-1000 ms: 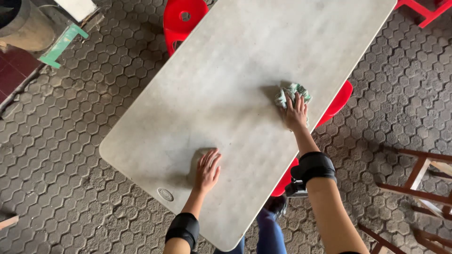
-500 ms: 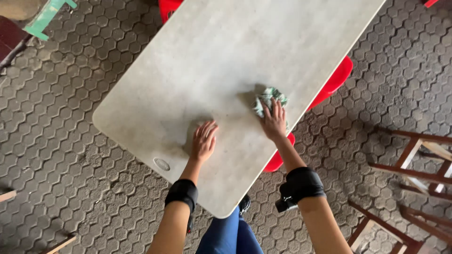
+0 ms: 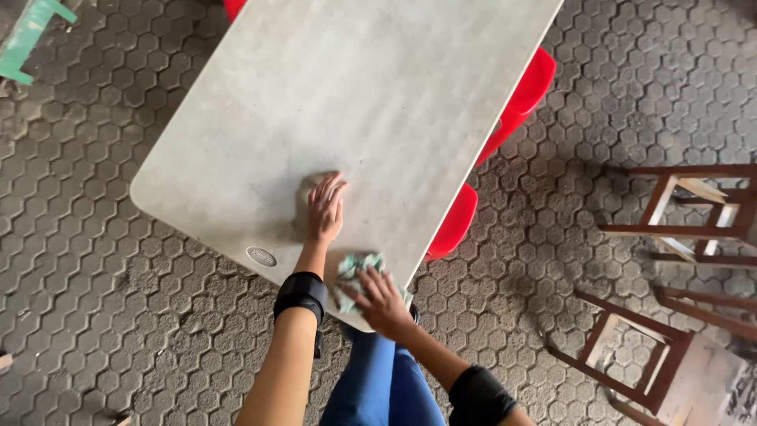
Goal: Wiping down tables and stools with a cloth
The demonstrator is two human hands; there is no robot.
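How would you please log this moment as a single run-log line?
left hand: flat on table | right hand: pressing green cloth at near table edge | red chairs: tucked under

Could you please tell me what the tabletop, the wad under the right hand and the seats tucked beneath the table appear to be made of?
Tabletop: probably moulded plastic or laminate, matt pale grey, with rounded corners and smeared streaks. Wad under the right hand: soft cloth, pale green, crumpled into folds. Seats: glossy red plastic by their smooth sheen and curved edges.
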